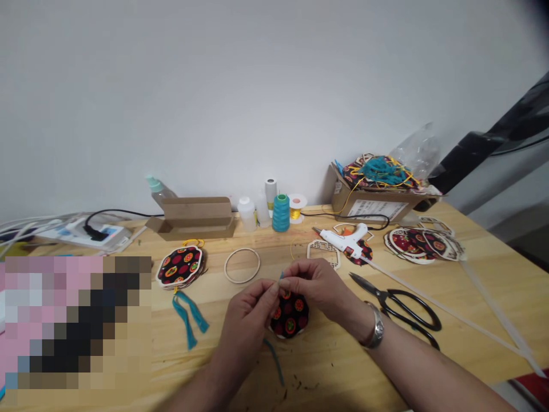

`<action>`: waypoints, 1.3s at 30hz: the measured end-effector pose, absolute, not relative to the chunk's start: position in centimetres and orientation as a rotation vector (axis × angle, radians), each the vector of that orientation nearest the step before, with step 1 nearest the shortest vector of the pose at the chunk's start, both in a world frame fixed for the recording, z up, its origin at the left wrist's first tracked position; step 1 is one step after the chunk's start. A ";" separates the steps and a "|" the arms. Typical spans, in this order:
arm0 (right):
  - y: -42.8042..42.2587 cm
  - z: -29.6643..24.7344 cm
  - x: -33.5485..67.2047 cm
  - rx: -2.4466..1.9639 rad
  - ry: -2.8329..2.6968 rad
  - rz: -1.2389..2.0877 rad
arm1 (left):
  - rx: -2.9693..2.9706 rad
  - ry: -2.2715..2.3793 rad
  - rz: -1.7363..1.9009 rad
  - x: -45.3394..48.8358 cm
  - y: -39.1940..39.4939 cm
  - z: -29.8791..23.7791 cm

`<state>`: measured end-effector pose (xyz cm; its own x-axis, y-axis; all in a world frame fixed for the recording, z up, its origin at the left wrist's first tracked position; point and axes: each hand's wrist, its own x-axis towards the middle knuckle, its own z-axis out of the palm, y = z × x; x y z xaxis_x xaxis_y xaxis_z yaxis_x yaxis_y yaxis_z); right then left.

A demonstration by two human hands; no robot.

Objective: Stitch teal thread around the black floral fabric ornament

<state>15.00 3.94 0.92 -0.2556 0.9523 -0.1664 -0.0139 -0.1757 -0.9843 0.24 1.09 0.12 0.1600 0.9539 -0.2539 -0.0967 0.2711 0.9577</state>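
Fabric disc (290, 317): one, black with red-orange flowers, held on edge between both hands just above the wooden surface (472, 286).
Left hand (253, 309): fingertips pinched on the teal cord (282, 276) at the disc's top edge.
Right hand (317, 286): thumb and forefinger gripping the same cord from the other side; one silver bangle (376, 326) on the wrist.
Grip: tips kept close together, probably to steady the thin cord against the rim.
Below disc: one teal strand (274, 360) trailing loose.
Left of disc: one ring (242, 265); one finished piece (180, 266) with a two-strand tassel (191, 312).
Right of disc: one pair of scissors (398, 303), blades apart, likely left handy; two long clear sticks (429, 297).
Behind disc: one glue gun (343, 240), one teal spool (281, 213), one box (373, 200) heaped with pieces, seemingly pushed back for elbow room.
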 end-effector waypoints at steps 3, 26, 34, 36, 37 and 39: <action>3.9 1.0 15.0 -1.151 -1.230 1.598 | 1.011 1.134 0.956 0.2 1.1 0.2; 3.8 1.1 15.0 -1.129 -1.241 1.572 | 0.981 1.059 0.918 0.4 0.9 0.5; 3.9 1.4 15.4 -1.162 -1.221 1.482 | 0.935 0.997 0.907 0.6 0.9 0.3; 4.0 1.5 15.4 -1.175 -1.200 1.452 | 0.934 1.014 0.898 0.6 0.9 0.3; 4.0 1.5 15.5 -1.181 -1.191 1.434 | 0.938 1.022 0.894 0.6 1.0 0.2; 4.2 1.5 15.6 -1.180 -1.178 1.385 | 0.955 1.041 0.885 0.6 1.0 0.2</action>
<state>15.55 4.16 1.52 -0.0987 0.9907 -0.0936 -0.0665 -0.1004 -0.9927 0.56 0.95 0.21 0.2640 0.9205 -0.2882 -0.1362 0.3314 0.9336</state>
